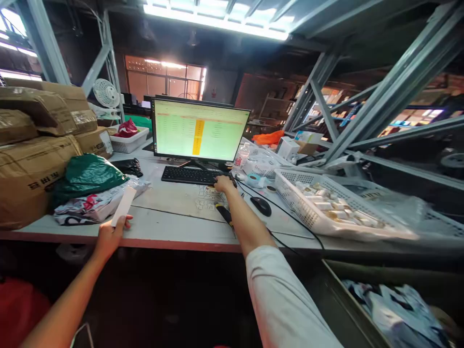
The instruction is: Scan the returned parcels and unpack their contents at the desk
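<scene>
My left hand (112,235) is closed on a white paper strip (123,207), pinching its lower end near the table's front edge. My right arm reaches forward, and my right hand (224,184) rests at the right end of the black keyboard (188,175), its fingers over the keys and holding nothing that I can see. Behind the keyboard stands a monitor (177,128) showing a table with a yellow column. Under my right forearm lies a black and yellow tool (224,212), partly hidden. To the right of that arm sits a black mouse (261,206).
Cardboard boxes (32,179), a green plastic bag (94,174) and a plastic-wrapped package (97,203) crowd the left. A white basket (300,205) of small packed items stands right, near a bottle (241,157). Below it, an open bin (348,299) holds cloth-like items. Metal posts frame the table.
</scene>
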### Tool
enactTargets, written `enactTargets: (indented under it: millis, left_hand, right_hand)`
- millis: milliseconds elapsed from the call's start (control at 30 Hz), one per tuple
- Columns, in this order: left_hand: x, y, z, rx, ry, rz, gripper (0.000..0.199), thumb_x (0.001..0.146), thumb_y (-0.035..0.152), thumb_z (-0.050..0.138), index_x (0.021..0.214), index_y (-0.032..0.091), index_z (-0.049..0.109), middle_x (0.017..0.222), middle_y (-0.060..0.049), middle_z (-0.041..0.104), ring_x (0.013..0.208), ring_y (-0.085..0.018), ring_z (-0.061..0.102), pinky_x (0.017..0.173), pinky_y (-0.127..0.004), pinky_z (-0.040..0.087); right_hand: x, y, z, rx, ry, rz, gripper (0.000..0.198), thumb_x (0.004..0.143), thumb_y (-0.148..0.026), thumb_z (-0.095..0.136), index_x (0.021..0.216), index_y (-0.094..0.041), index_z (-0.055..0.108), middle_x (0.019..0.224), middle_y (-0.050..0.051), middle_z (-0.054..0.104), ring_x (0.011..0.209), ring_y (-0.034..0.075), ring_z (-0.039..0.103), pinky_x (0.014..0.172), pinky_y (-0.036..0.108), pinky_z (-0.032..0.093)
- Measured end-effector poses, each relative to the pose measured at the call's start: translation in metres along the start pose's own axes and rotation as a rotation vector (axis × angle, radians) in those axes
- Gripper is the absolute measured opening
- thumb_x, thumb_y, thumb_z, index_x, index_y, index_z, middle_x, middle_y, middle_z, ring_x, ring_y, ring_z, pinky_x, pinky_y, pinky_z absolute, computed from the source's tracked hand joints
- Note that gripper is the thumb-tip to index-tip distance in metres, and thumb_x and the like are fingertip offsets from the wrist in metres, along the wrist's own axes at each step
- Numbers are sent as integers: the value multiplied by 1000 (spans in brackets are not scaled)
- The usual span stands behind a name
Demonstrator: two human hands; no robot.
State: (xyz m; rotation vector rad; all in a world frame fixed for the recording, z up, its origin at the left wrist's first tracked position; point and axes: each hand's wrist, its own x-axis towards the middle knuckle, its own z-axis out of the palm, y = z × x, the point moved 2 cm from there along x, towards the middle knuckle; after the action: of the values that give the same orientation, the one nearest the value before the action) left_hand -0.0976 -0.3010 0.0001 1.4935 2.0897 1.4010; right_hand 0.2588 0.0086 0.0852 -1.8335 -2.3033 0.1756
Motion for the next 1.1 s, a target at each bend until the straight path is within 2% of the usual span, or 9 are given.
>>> enactTargets:
  millis: [133,233,433,567,700,833,933,1033,1100]
  left_hand:
    - [0,1,4,-45,44,16,48,95,55,43,86,20,75,75,-3,69,78,-23,66,80,-30,51]
    - [1,-5,2,-132,33,0,52,94,59,45,86,19,76,72,-3,66,76,-23,64,78,-31,49]
    - [4,-14,3,-257,37,-38,58,92,65,48,92,15,78,72,-3,64,75,-21,61,77,-31,47]
    - [3,-17,5,-293,1,-48,59,93,66,48,95,15,78,73,-3,62,72,-19,57,71,-30,44]
    - [6,-17,0,-323,-71,-65,64,92,70,49,99,13,77,74,-3,62,66,-16,50,63,-28,39]
    - [-1,11,-3,-338,-414,-31,65,94,72,48,96,14,78,68,-3,60,63,-15,47,61,-27,37]
    - [-20,53,2,-244,-762,62,62,99,67,45,89,17,79,65,-3,60,65,-15,51,63,-26,38]
    - [-28,91,5,-156,-1078,199,55,101,62,46,93,19,80,73,-4,68,69,-16,59,65,-24,41]
    - [-5,101,-2,-118,-1027,290,52,99,62,50,100,20,80,83,-5,73,78,-19,65,71,-26,47]
  right_hand:
    - [16,-2,26,-78,-11,6,59,99,-21,49,157,-13,45,169,21,25,156,38,17,122,59,23]
    - [21,-2,44,-121,-84,19,55,100,-31,52,152,-14,51,173,17,13,159,41,3,123,67,14]
    - [28,1,48,-119,-72,70,62,100,-32,51,159,-15,40,175,13,5,159,39,-3,125,65,11]
    - [20,4,42,-66,-104,89,54,98,-28,55,150,-16,54,173,17,14,159,44,3,122,70,13]
    - [7,-22,21,34,-39,14,61,96,-25,58,154,-10,48,171,23,13,158,45,3,122,70,11]
    - [-50,-80,-4,318,-76,-360,68,100,-41,56,163,-28,33,166,11,35,147,26,42,115,43,43]
    - [-136,-114,-15,657,-440,-850,72,92,-49,69,155,-25,45,143,12,61,110,20,68,90,31,56]
    - [-217,-100,-26,583,-586,-816,36,102,-47,55,116,-18,71,86,3,73,68,13,64,62,23,50]
    - [-247,-62,-41,610,-360,-649,38,105,-48,48,103,-20,73,73,1,67,62,13,60,57,23,47]
